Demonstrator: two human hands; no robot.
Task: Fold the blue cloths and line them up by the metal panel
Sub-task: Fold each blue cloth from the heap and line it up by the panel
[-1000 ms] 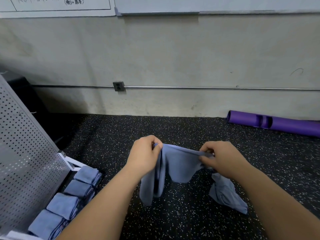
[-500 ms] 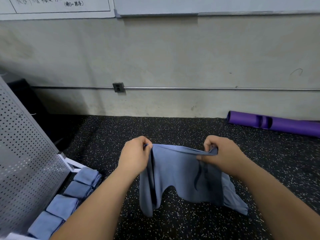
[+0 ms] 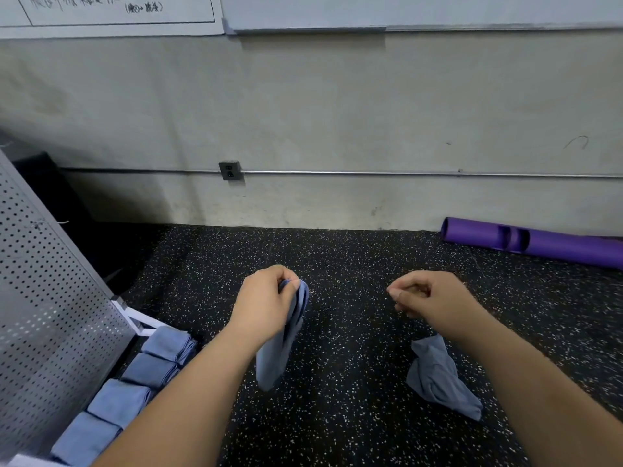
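Cloth (image 3: 279,358) dangles from the left hand (image 3: 266,306), pinched at its top edge between thumb and fingers, hanging doubled in a narrow strip above the floor (image 3: 337,426). Right hand (image 3: 429,298) hovers well apart from it, fingers curled, thumb against forefinger, gripping nothing that I can see.

Folding looks about half done to me: the cloth is halved into a strip but is not yet a compact square. The next move calls for the right hand to come across, catch the hanging lower end and bring it up to the top. The edges need to match or the bundle comes out crooked.

Over by the panel (image 3: 43,315), four folded cloths sit in a row (image 3: 118,401), touching one another along its foot. This one should join an end of that line. A crumpled cloth (image 3: 438,379) lies on the floor under the right forearm, not yet folded.

Writing: the board (image 3: 111,11) at upper left carries handwritten characters and a bracketed note, too blurred to read. No brand or label shows on the cloths or the purple tube (image 3: 546,244).
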